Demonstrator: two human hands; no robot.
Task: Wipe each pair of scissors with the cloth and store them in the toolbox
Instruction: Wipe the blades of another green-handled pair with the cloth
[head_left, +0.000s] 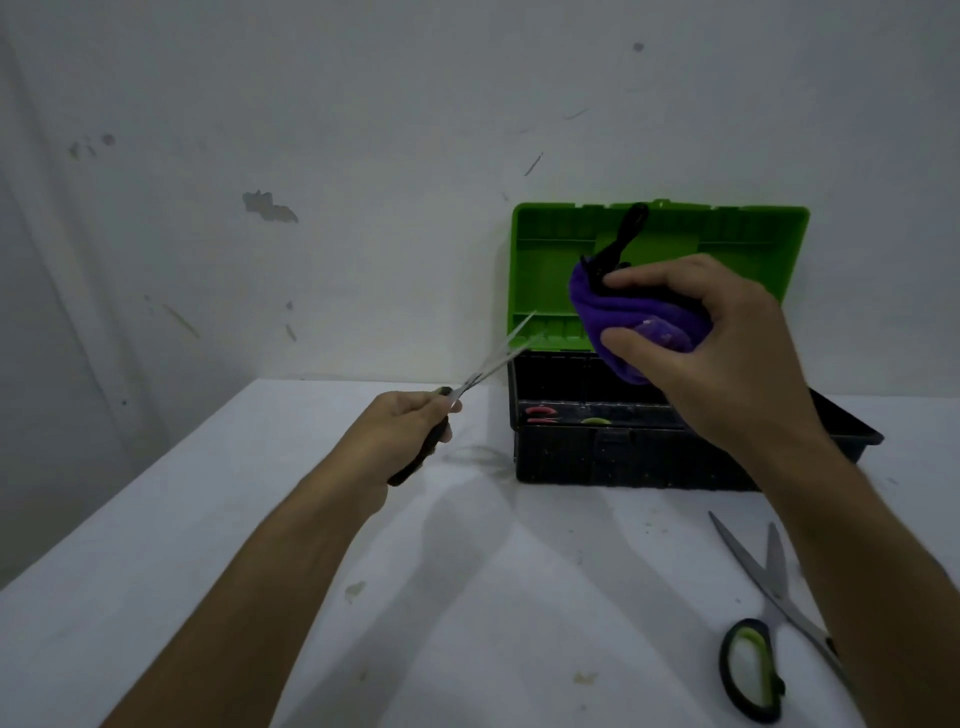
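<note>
Mostly plastic, steel and one fuzzy rag.

The cloth (631, 317) bunched in the right hand (717, 353) looks like soft purple fleece, matt and nappy. The scissors (488, 371) in the left hand (400, 441) have thin shiny metal blades past the grip and a black plastic handle inside it. The toolbox (623, 452) is scuffed black plastic with a smooth green plastic lid (545, 260). The table (260, 519) has a matt white, stained cover.

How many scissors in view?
2: one in the left hand, blades open; one on the table at right, partly behind the forearm. The toolbox may hide more.
</note>
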